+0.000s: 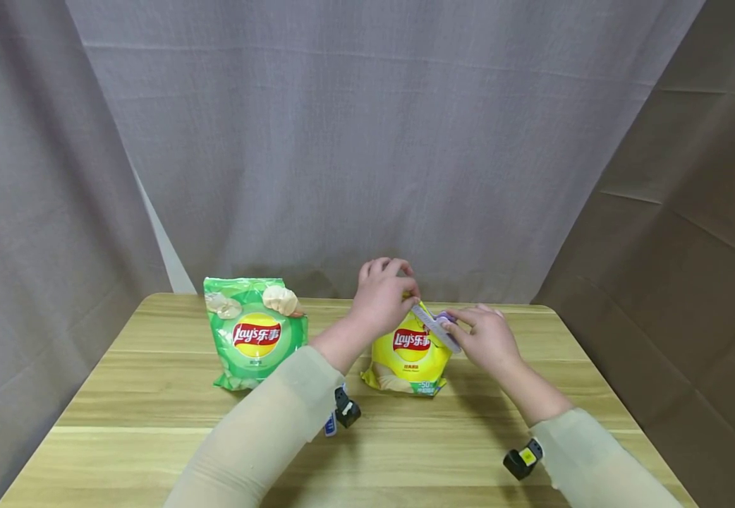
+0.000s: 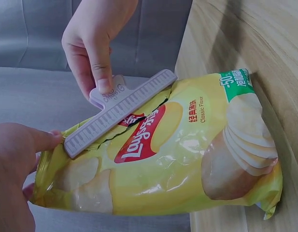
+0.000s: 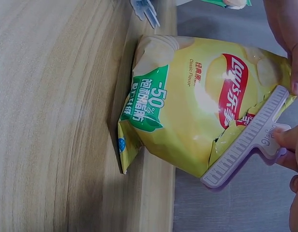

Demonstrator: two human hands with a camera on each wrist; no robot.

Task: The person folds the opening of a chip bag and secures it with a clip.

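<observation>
A yellow Lay's chip bag (image 1: 405, 363) stands on the wooden table. Its top is folded over at a slant, with a pale purple bag clip (image 2: 134, 106) lying across the fold. My left hand (image 1: 380, 300) pinches the bag's upper corner between thumb and fingers, beside one end of the clip. From the right, my right hand (image 1: 487, 339) pinches the clip's handle with thumb and fingertips. In the right wrist view the long ridged bar of the clip (image 3: 248, 137) spans the folded edge. The bag's rear side is hidden.
A green Lay's chip bag (image 1: 256, 360) stands upright to the left. A blue clip (image 1: 331, 425) lies on the table (image 1: 120, 402), partly hidden by my left sleeve. Grey curtains (image 1: 367, 141) hang behind the table, and a brown one (image 1: 678, 282) at the right.
</observation>
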